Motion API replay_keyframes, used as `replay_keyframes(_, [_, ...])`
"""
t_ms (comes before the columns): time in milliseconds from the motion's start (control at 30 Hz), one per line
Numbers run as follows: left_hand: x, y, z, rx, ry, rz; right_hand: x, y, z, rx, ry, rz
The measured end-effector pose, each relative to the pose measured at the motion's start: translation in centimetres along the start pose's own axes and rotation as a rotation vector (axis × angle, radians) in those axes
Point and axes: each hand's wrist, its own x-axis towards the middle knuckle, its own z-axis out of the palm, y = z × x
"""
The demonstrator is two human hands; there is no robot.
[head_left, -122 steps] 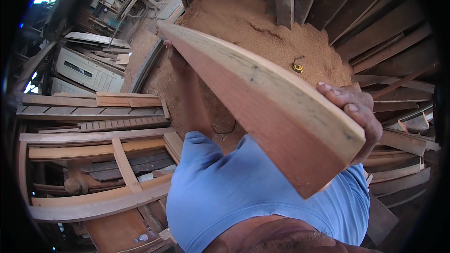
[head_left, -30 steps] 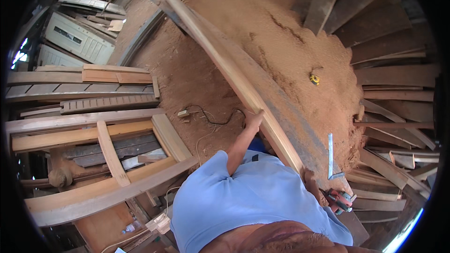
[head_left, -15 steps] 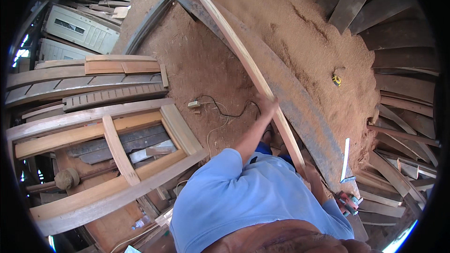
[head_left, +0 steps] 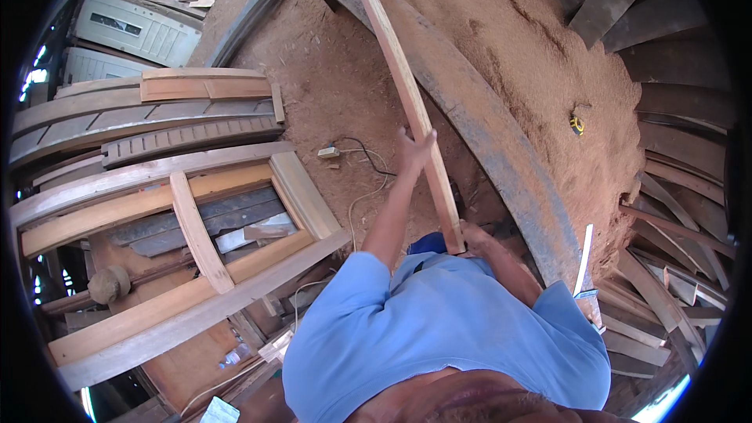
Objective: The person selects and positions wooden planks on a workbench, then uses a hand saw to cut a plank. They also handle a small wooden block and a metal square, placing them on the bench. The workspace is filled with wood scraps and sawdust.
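Observation:
A long, narrow wooden plank [head_left: 398, 69] runs from the top of the picture down to my waist. My left hand [head_left: 415, 150] is closed around its left side, partway along. Lower down, my right hand [head_left: 475, 238] grips the plank close to its near end, from the right. Beside the plank on its right lies a long, worn, rust-stained beam [head_left: 505, 145]. A square with a white blade [head_left: 584, 258] stands at the beam's near end, by my right sleeve.
A yellow tape measure [head_left: 577, 124] lies on the sawdust heap [head_left: 540, 86] to the right. On the left is a wooden frame [head_left: 205, 235] on stacked timber. A white socket block [head_left: 328, 153] with cords sits on the ground. More boards [head_left: 681, 149] line the right.
The plank's near end has shifted left and closer to my body, away from the beam. Both hands have moved left with it. A red-and-green tool by my right arm is now hidden by the sleeve.

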Motion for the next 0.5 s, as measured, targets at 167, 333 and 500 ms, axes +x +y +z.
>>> replay_keyframes(167, [-5.5,-5.0,0.9,0.325,0.1,0.183,0.0,-1.5,3.3,-0.169,-0.031,0.065])
replay_keyframes(333, [-3.6,-10.6,-3.1,0.329,0.048,0.038,10.6,-2.9,-2.5,-1.784,-0.378,-1.179])
replay_keyframes(500, [-2.3,-11.5,-10.3,0.34,0.073,0.054,4.0,-9.5,-8.9,-1.139,0.238,-1.049])
